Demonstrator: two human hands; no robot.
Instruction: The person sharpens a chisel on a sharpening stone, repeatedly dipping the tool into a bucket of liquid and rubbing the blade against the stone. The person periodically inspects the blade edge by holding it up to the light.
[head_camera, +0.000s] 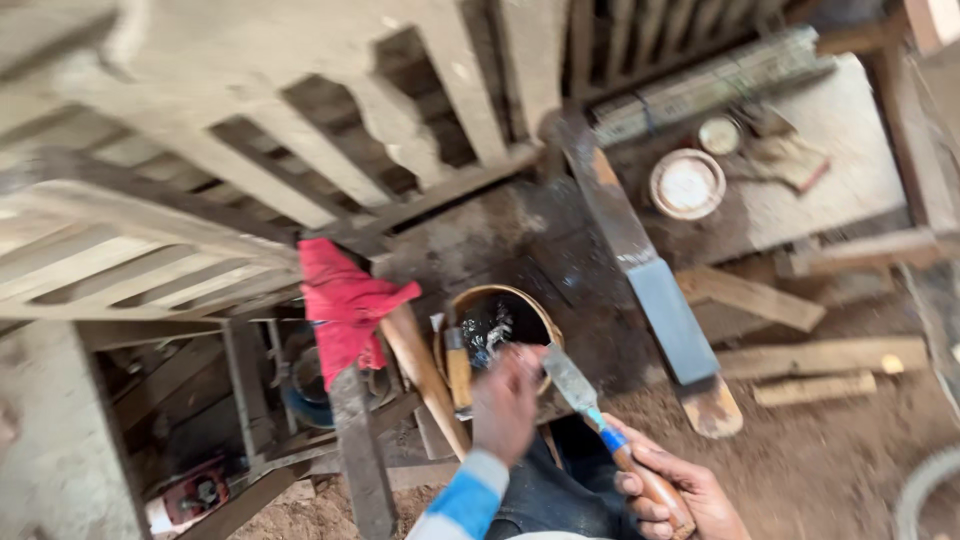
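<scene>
My right hand (668, 497) grips the wooden handle of a putty knife (590, 400) with a blue band; its flat blade points up and left toward a round can (545, 325). The can holds a dark, shiny paste and sits on a stained board. My left hand (505, 402), blurred and in a blue-and-white sleeve, is at the can's near rim, right beside the blade. Whether its fingers hold anything I cannot tell. A small wooden-handled tool (458, 368) stands at the can's left edge.
A red cloth (345, 305) hangs over a bar left of the can, with a wooden handle (420, 365) under it. A long plank (650, 280) with a grey end slants past on the right. Pale slatted woodwork (250, 160), two white lids (687, 184), wood offcuts (815, 357) and a dirt floor (830, 470) surround them.
</scene>
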